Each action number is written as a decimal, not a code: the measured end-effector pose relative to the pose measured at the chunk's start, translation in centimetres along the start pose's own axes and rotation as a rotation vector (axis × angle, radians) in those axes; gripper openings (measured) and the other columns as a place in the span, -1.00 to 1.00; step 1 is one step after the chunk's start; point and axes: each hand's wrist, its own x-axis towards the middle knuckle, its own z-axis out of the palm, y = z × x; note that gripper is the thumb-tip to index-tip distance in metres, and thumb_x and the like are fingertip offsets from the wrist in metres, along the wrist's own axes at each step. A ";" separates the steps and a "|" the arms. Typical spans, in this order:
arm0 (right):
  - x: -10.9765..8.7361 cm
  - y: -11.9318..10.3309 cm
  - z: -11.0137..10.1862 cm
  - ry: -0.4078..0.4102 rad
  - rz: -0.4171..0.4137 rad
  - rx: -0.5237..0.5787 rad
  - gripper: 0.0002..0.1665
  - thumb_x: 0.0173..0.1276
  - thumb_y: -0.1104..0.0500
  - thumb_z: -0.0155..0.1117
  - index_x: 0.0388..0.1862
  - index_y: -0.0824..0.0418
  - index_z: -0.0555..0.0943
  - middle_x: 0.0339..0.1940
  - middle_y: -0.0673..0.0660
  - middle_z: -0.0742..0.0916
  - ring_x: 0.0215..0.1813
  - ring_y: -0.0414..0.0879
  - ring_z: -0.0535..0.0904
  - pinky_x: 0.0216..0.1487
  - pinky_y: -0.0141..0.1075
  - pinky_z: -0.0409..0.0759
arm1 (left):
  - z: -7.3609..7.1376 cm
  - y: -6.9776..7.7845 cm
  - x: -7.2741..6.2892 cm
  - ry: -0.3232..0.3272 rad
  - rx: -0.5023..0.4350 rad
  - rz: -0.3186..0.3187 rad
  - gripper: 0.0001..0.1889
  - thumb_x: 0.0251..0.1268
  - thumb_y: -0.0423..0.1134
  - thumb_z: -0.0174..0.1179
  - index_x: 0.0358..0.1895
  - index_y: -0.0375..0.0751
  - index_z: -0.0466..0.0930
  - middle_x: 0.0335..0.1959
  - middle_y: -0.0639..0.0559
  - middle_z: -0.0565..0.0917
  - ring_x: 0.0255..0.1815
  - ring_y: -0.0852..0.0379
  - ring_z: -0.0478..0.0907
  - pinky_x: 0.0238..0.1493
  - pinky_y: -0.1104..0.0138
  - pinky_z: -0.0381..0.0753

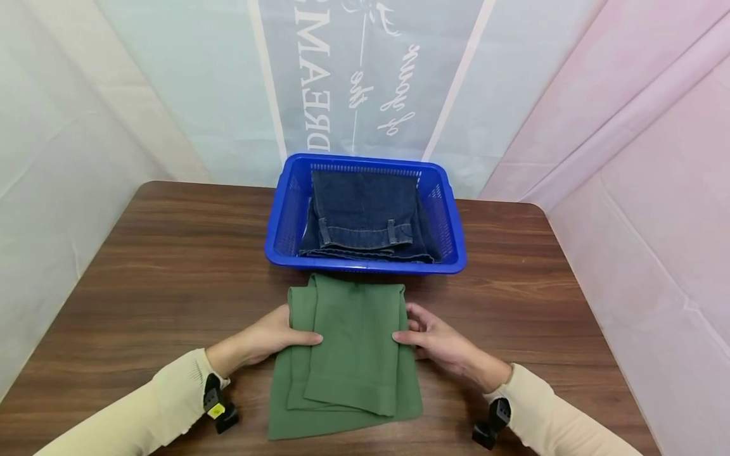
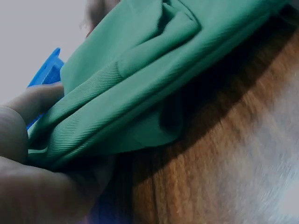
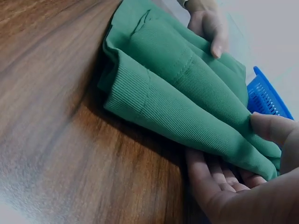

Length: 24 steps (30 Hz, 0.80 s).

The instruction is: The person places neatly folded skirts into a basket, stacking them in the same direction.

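A folded green garment (image 1: 356,348), its kind not plain, lies in layers in front of the basket. My left hand (image 1: 279,335) grips its left edge, thumb on top and fingers underneath. At the opposite edge my right hand (image 1: 436,342) holds the layers the same way. In the right wrist view the fingers (image 3: 201,175) curl under the green cloth (image 3: 173,107), and part of it is lifted off the table. The left wrist view shows the thick folded side of the cloth (image 2: 126,93) between thumb and fingers; some fingers are hidden beneath.
Just beyond the cloth stands a blue plastic basket (image 1: 274,215) with folded dark blue jeans (image 1: 365,209) inside. The brown wooden table (image 1: 188,253) carries everything. Pale printed sheets (image 1: 365,76) hang behind and along both sides.
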 end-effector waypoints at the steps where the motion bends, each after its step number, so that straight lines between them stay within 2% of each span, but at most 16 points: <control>1: 0.0 0.0 0.0 0.005 0.003 -0.005 -0.19 0.42 0.28 0.34 0.50 0.35 0.14 0.13 0.23 0.70 0.00 0.01 0.71 -0.02 -0.08 0.73 | 0.1 0.0 0.1 0.010 0.020 0.007 -0.28 0.33 -0.37 0.35 0.48 -0.47 0.21 0.24 -0.30 0.59 0.12 -0.02 0.65 0.16 0.19 0.66; 4: 0.1 0.1 -0.1 0.023 0.008 -0.014 -0.22 0.41 0.29 0.35 0.46 0.34 0.17 0.07 0.21 0.73 -0.05 0.02 0.74 -0.09 -0.08 0.75 | 0.2 0.0 0.2 0.042 0.070 0.025 -0.29 0.33 -0.41 0.33 0.47 -0.50 0.21 0.23 -0.34 0.59 0.12 -0.05 0.65 0.14 0.19 0.67; 8: 0.4 0.4 -0.2 0.060 0.003 -0.025 -0.26 0.38 0.37 0.32 0.43 0.38 0.20 -0.01 0.21 0.76 -0.13 0.00 0.75 -0.16 -0.13 0.77 | 0.2 -0.1 0.1 0.094 0.104 0.011 -0.30 0.32 -0.45 0.30 0.46 -0.52 0.19 0.25 -0.38 0.56 0.17 -0.12 0.61 0.18 0.16 0.65; 12: 0.6 0.7 -0.4 0.088 -0.009 -0.028 -0.24 0.39 0.44 0.25 0.50 0.42 0.17 0.03 0.24 0.75 -0.13 -0.02 0.75 -0.17 -0.15 0.77 | -0.2 -0.3 -0.1 0.129 0.069 -0.028 -0.27 0.32 -0.45 0.30 0.48 -0.51 0.15 0.32 -0.39 0.49 0.26 -0.15 0.54 0.27 0.13 0.58; 17: 0.6 0.9 -0.4 0.106 -0.022 -0.032 -0.25 0.41 0.46 0.22 0.51 0.44 0.17 0.05 0.23 0.74 -0.12 -0.05 0.75 -0.14 -0.17 0.77 | -0.8 -0.4 -0.4 0.131 -0.004 -0.067 -0.24 0.34 -0.45 0.30 0.51 -0.50 0.10 0.39 -0.41 0.41 0.30 -0.17 0.50 0.30 0.08 0.56; 24: 0.1 0.5 -0.1 0.097 -0.052 -0.030 -0.30 0.40 0.44 0.24 0.46 0.45 0.23 0.01 0.19 0.75 -0.12 -0.08 0.75 -0.13 -0.19 0.76 | -0.5 0.3 -1.0 0.139 0.036 -0.049 -0.28 0.33 -0.44 0.31 0.48 -0.49 0.17 0.35 -0.38 0.46 0.27 -0.16 0.53 0.27 0.08 0.58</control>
